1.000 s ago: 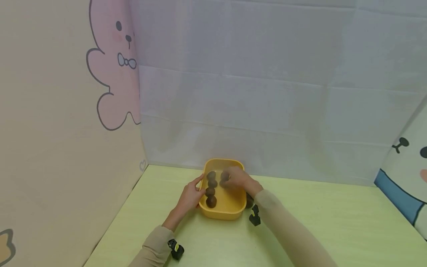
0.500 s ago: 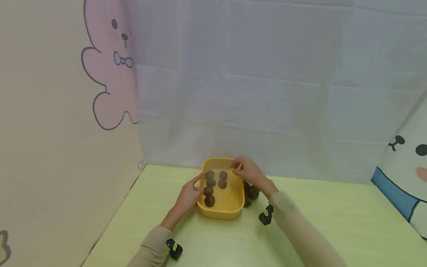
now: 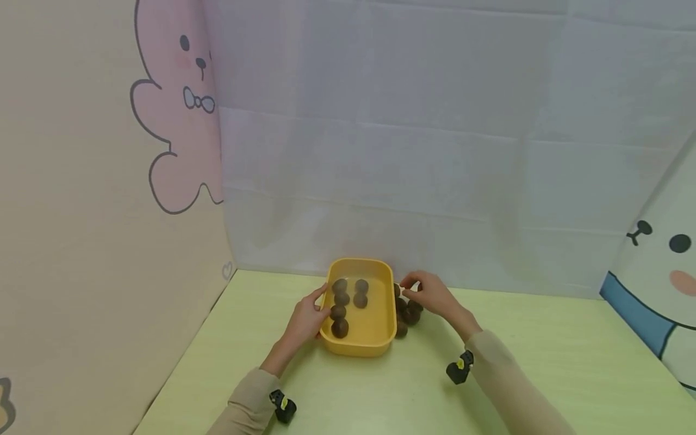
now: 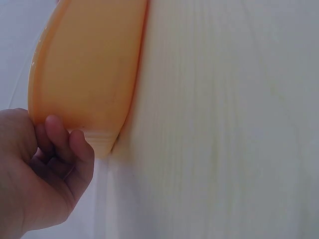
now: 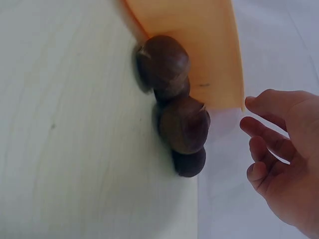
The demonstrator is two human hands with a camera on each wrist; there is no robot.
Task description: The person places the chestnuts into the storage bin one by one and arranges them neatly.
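Observation:
A yellow plastic bin [image 3: 375,329] stands at the back of the table. Inside are brown chestnuts: several in a row [image 3: 340,328] along the left side and two [image 3: 361,293] to the right of them. My left hand [image 3: 304,317] grips the bin's left side near the rim; in the left wrist view its curled fingers [image 4: 59,135] lie against the outer wall. Against the bin's right side lies a heap of chestnuts [image 3: 412,315]. My right hand [image 3: 437,297] hovers just over that heap with nothing in it, its fingers [image 5: 269,138] loosely bent and apart from the chestnuts.
The pale green table [image 3: 370,393] meets a hanging white cloth [image 3: 435,181] close behind the bin. A side wall with a pink bear print [image 3: 185,121] rises at the left, another printed panel [image 3: 663,302] at the right.
My right hand has come out of the bin over its right rim and moved to the heap outside. Two chestnuts now show where it was. My left hand stays on the bin.

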